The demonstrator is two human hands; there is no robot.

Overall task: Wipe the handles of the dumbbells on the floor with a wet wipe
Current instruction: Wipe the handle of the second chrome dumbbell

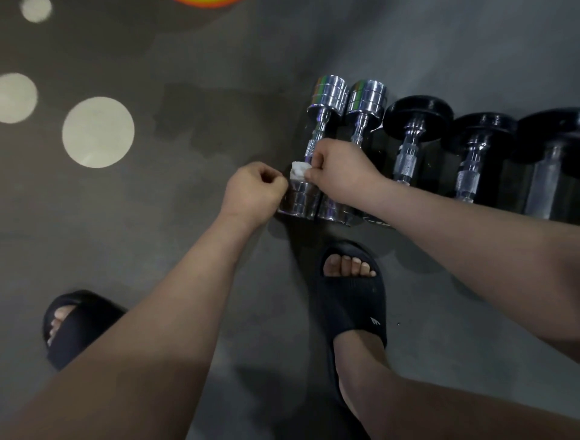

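Several dumbbells lie side by side on the grey floor. The leftmost chrome dumbbell (326,103) has its handle partly under my right hand (340,171), which grips a crumpled white wet wipe (298,171) against the handle's near end. My left hand (255,188) is curled into a loose fist just left of that dumbbell's near head, and I cannot tell if it touches it. A second chrome dumbbell (365,100) lies right beside the first. Black-headed dumbbells (414,125) follow to the right.
My feet in black slides stand on the floor, one (353,298) just in front of the chrome dumbbells, the other (73,326) at lower left. Pale round spots (98,132) mark the floor at left. An orange object (207,2) shows at the top edge.
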